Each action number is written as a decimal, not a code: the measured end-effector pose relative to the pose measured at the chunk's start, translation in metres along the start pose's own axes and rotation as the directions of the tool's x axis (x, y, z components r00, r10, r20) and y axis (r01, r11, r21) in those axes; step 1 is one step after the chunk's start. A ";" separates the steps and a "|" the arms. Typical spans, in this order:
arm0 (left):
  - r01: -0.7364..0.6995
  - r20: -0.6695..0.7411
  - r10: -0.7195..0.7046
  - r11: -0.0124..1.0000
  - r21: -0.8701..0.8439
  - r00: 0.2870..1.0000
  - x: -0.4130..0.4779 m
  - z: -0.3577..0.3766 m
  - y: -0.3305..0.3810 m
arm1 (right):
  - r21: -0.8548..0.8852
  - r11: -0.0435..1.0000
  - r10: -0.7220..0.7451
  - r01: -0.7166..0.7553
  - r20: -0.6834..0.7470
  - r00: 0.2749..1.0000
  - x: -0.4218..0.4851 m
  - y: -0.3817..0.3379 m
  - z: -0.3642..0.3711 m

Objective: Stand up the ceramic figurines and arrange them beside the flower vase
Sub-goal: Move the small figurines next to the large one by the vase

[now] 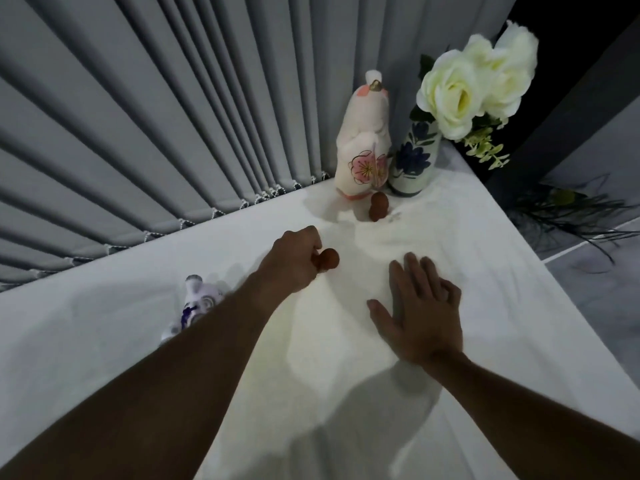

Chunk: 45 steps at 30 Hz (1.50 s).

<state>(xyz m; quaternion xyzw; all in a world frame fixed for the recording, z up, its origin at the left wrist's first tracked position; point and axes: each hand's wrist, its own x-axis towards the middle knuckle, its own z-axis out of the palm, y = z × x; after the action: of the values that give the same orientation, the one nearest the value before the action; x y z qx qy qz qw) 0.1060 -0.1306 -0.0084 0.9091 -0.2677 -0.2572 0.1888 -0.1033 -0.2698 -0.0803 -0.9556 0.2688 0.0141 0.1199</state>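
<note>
figurines are in four places on the white tabletop [467,237]. a tall white figurine with pink flower painting [363,147] stands upright at the far side, close to the grey vertical blinds [138,116], and it touches or almost touches the flower vase [414,161] on its right. the vase is white with blue flowers painted on it, and it holds big white roses [460,88]. just in front of these two, a small brown figurine [378,207] stands on the tabletop, a little apart from both.

the left hand [294,261] is nearer the middle of the tabletop. its fingers [311,242] are curled together and pinch a second small brown figurine [327,259]; the round brown part sticks out to the right of the hand. i cannot tell if this figurine touches the tabletop or is lifted a little.

the right hand [420,306] lies flat, palm down, with its fingers stretched out and a little spread, holding nothing. it is to the right of the left hand and well apart from the vase.

a white and purple figurine [197,299] lies on its side near the left edge, partly hidden behind the left forearm.
</note>
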 end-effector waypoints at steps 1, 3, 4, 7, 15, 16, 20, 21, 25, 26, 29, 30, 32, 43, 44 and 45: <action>-0.010 -0.019 0.009 0.999 -0.051 1.000 0.005 0.004 0.003 | -0.004 1.000 0.001 -0.001 -0.001 1.000 0.000 0.000 0.000; -0.043 -0.072 0.033 0.990 -0.134 0.997 0.013 0.010 0.010 | -0.013 1.000 -0.005 0.005 -0.010 1.000 0.000 0.001 0.002; -0.058 -0.102 0.042 0.984 -0.165 0.994 0.016 0.012 0.015 | -0.014 1.000 -0.007 0.007 -0.011 1.000 0.000 0.002 0.004; -0.089 -0.157 0.054 0.969 -0.230 0.986 0.026 0.017 0.028 | -0.021 1.000 -0.007 0.006 -0.003 1.000 0.001 0.003 0.005; -0.088 -0.250 -0.056 0.845 -0.528 0.967 0.055 0.034 0.049 | -0.007 1.000 -0.018 0.018 -0.039 0.999 0.000 0.005 0.008; -0.086 -0.250 -0.063 0.833 -0.546 0.966 0.058 0.036 0.051 | -0.006 1.000 -0.021 0.020 -0.041 0.999 0.001 0.005 0.008; -0.125 -0.241 -0.013 0.828 -0.547 0.970 0.063 0.046 0.052 | -0.003 1.000 -0.022 0.022 -0.050 0.998 0.001 0.005 0.007; -0.122 -0.234 -0.010 0.833 -0.539 0.972 0.063 0.047 0.052 | 0.000 1.000 -0.022 0.022 -0.051 0.998 0.001 0.005 0.007; -0.117 -0.224 0.006 0.866 -0.486 0.975 0.064 0.048 0.051 | 0.011 1.000 -0.022 0.022 -0.046 0.999 0.001 0.005 0.006; -0.105 -0.210 0.002 0.869 -0.483 0.978 0.064 0.048 0.051 | 0.012 1.000 -0.022 0.022 -0.047 0.999 0.001 0.005 0.007; -0.094 -0.211 -0.006 0.882 -0.461 0.977 0.063 0.047 0.054 | 0.019 0.999 -0.026 0.027 -0.059 0.998 0.001 0.005 0.007; -0.088 -0.211 -0.013 0.883 -0.462 0.977 0.063 0.047 0.055 | 0.021 0.999 -0.027 0.028 -0.062 0.998 0.000 0.005 0.008; -0.076 -0.199 -0.017 0.890 -0.451 0.980 0.060 0.045 0.057 | 0.021 0.999 -0.027 0.028 -0.061 0.998 0.001 0.006 0.008; 0.132 0.108 -0.165 0.957 0.259 0.980 0.004 -0.004 0.014 | -0.016 0.999 -0.029 0.029 -0.011 1.000 0.001 0.005 0.005; 0.144 0.126 -0.199 0.926 0.350 0.972 -0.007 -0.011 0.010 | -0.018 0.999 -0.031 0.031 -0.007 1.000 0.001 0.005 0.004; 0.148 0.134 -0.227 0.887 0.437 0.965 -0.017 -0.017 0.006 | -0.019 0.999 -0.030 0.030 -0.002 1.000 0.000 0.005 0.004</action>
<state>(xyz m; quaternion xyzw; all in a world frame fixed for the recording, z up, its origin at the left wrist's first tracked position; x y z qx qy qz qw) 0.1011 -0.1215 0.0144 0.9227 -0.2436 -0.2918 -0.0641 -0.1052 -0.2731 -0.0849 -0.9606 0.2543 0.0138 0.1110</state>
